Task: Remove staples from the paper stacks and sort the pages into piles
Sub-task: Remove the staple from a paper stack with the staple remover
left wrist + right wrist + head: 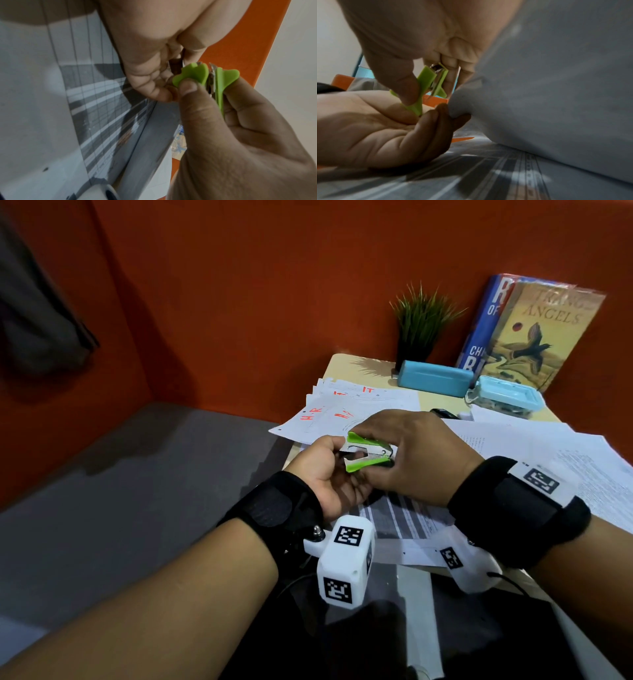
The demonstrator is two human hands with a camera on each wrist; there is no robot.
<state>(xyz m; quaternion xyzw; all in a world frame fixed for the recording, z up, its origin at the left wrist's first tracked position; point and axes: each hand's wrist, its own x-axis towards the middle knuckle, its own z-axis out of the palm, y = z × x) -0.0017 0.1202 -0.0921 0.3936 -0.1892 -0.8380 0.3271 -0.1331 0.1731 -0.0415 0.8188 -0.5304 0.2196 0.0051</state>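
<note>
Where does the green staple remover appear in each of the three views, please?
Head: staple remover at picture centre, between both hands.
Left wrist: staple remover upper right of centre, pinched by the right hand.
Right wrist: staple remover left of centre, above the left hand.
Shared landmark: the grey-striped printed page beneath the hands.

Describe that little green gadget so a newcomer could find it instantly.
Start at the desk against the orange wall, strewn with papers. Just above its near left corner the two hands meet; the right hand pinches the staple remover, and the left hand's fingers touch its metal claws. It is the only bright green, winged thing with metal claws there.
</note>
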